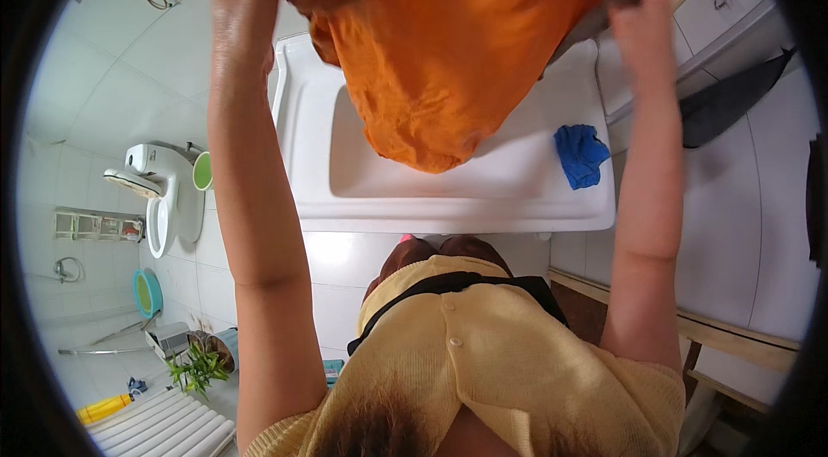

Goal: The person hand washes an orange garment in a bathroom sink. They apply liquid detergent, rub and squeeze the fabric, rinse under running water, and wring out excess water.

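An orange garment hangs spread between my raised hands, its lower end bunched over the basin of a white ceramic sink. My left hand grips its left side, the fingers partly hidden by the fabric and the picture's top rim. On the other side, my right hand, blurred, has hold of a grey part of the same garment. A folded blue cloth lies on the sink's right ledge, below the right hand and apart from it.
Left of the sink are a white toilet, a green bucket and a turquoise basin. A potted plant stands near a white slatted radiator. On the right wall hangs a dark cloth.
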### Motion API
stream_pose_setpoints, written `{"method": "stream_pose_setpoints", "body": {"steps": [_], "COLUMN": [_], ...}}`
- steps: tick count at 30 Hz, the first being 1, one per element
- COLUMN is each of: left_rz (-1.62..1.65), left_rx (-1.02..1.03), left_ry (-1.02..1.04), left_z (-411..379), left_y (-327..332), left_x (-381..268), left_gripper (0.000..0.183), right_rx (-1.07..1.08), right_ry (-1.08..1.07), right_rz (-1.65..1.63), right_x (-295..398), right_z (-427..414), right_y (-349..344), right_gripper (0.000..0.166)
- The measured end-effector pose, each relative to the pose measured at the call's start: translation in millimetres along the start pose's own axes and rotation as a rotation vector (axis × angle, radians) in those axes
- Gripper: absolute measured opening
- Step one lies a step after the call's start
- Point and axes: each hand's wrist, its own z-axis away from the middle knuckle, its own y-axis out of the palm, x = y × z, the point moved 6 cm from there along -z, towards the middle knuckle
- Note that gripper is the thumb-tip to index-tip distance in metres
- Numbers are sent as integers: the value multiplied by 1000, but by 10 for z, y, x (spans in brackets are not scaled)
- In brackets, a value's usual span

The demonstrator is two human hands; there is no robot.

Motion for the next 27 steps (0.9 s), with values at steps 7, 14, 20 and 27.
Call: {"method": "stream_pose_setpoints", "body": {"steps": [7, 14, 20, 27], "left_rz": [-700, 77, 54, 623], "left_rx": [523, 405, 449, 526], "left_ry": [-297, -940, -639, -1127], "left_z": [859, 1701, 2254, 2695], "left_y": [148, 202, 726, 924], "left_x": [1942, 2447, 1779, 2273], "left_gripper": [28, 29, 40, 45], "right_rx": [734, 335, 320, 176], "right_ry": [449, 1059, 1415, 1541], "right_rz": [661, -923, -1487, -603], "right_x": [-1739, -1905, -1340, -2081], "right_z": [1266, 1850, 2204, 2796], "right_y": [929, 1211, 1488, 1923], "right_gripper": [46, 38, 45, 52]}}
